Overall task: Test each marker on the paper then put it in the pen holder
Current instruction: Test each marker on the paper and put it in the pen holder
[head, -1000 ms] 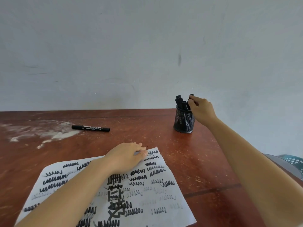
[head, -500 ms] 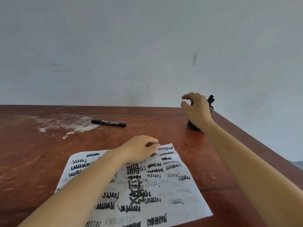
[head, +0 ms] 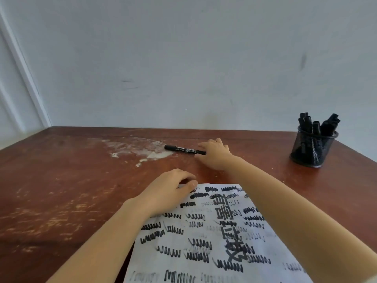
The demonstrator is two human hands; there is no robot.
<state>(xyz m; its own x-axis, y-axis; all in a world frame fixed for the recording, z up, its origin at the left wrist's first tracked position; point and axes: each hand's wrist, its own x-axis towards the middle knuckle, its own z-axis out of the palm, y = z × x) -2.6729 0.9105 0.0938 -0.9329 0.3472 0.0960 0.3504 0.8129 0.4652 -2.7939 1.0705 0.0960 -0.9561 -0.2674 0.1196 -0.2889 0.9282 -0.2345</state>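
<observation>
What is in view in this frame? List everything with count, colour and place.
lying marker: one, black, flat on the table's far side, next to the white smear
standing markers: several, black, upright in the pen holder
pen holder: one, black mesh, far right of the table
paper: one sheet, white with black scribbles, near edge
white smear: one patch, left of the lying marker
table: one, reddish-brown wood
wall: pale grey, behind the table
left hand: rests on the paper's far left corner
right hand: at the lying marker's right end; grip unclear
</observation>
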